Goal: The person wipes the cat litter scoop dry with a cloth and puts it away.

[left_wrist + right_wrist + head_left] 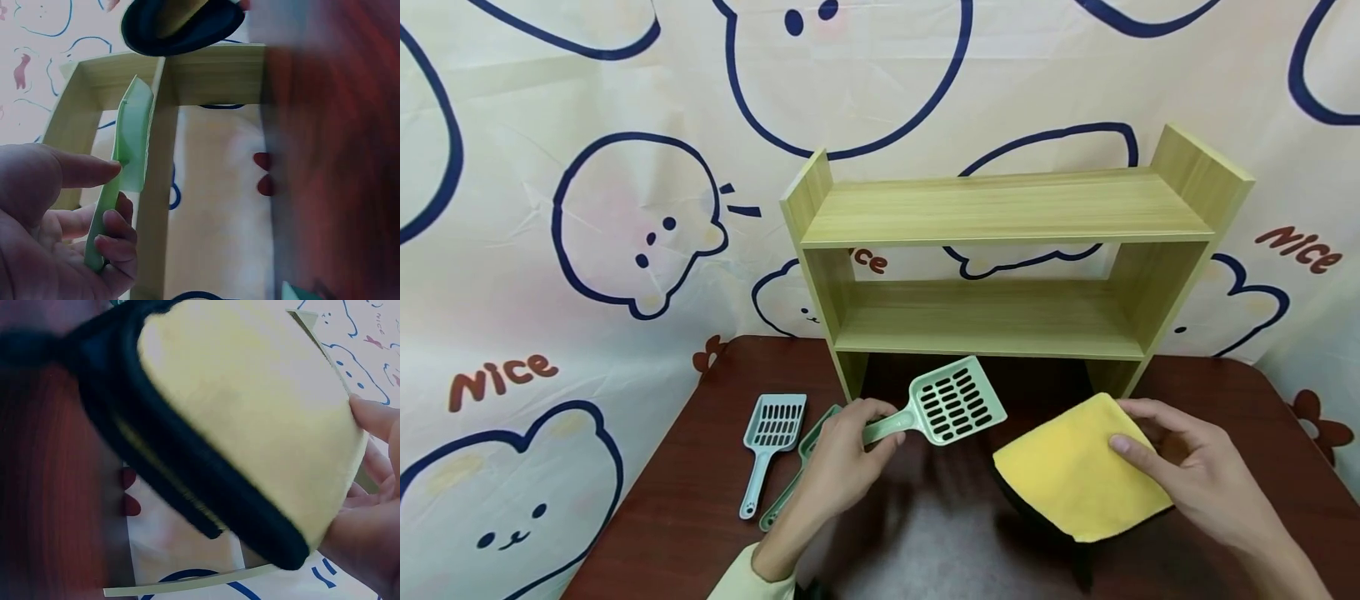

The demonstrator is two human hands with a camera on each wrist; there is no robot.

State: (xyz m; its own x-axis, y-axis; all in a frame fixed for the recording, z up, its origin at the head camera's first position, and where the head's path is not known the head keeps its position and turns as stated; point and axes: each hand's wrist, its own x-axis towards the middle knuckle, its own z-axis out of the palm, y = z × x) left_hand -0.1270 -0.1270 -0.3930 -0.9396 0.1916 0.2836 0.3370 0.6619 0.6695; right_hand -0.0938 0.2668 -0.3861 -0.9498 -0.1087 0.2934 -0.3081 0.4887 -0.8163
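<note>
My left hand [846, 458] grips the handle of a pale green litter scoop [925, 408], its slotted head raised and pointing right. Seen nearly edge-on in the left wrist view, the same scoop [131, 137] has fingers curled round its handle. On the right, my right hand [1202, 467] pinches a folded yellow cloth [1082, 475] by its far right side, thumb on top. Dark edging [206, 462] runs along the cloth's folded layers. A light blue litter scoop [775, 425] lies on the table, beside a darker green litter scoop [782, 498] partly hidden by my left arm.
A pale wooden shelf unit [992, 342] stands at the back of the dark red-brown table [655, 517], just beyond both hands. Behind it hangs a cartoon-printed curtain [647, 358]. A grey sheen [955, 558] covers the table's front middle.
</note>
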